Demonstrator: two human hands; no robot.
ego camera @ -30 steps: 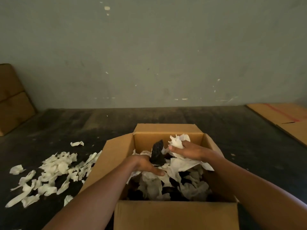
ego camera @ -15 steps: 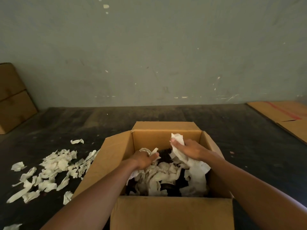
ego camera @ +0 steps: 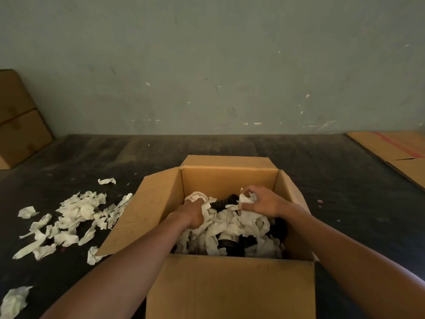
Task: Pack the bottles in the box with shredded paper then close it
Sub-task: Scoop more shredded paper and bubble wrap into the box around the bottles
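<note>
The bottles [ego camera: 230, 244] lie inside the open cardboard box [ego camera: 230, 286], dark shapes showing only in patches between crumpled strips of white shredded paper [ego camera: 248, 226]; how many there are cannot be told. One dark ribbed bottle part [ego camera: 224, 202] pokes up near the far wall of the box, between the two hands. The box stands on the dark bench [ego camera: 322, 180] with all four flaps up or spread outward, the left flap [ego camera: 147, 210] leaning out over the bench.

The left hand [ego camera: 192, 214] is down in the left part of the box, its fingers closed around a wad of paper that bulges up above the knuckles. The right hand [ego camera: 264, 203] is at the right rear of the box, its fingers [ego camera: 249, 191] curled and pinching a small crumpled piece of paper at its top edge. Both forearms reach in over the near wall of the box.

To the left of the box, a loose pile of paper scraps [ego camera: 69, 217] lies spread on the bench, with one more scrap [ego camera: 13, 301] at the near left corner of the view. A closed brown carton [ego camera: 18, 120] stands against the wall [ego camera: 207, 65] at far left, and flattened cardboard [ego camera: 395, 153] lies at far right.
</note>
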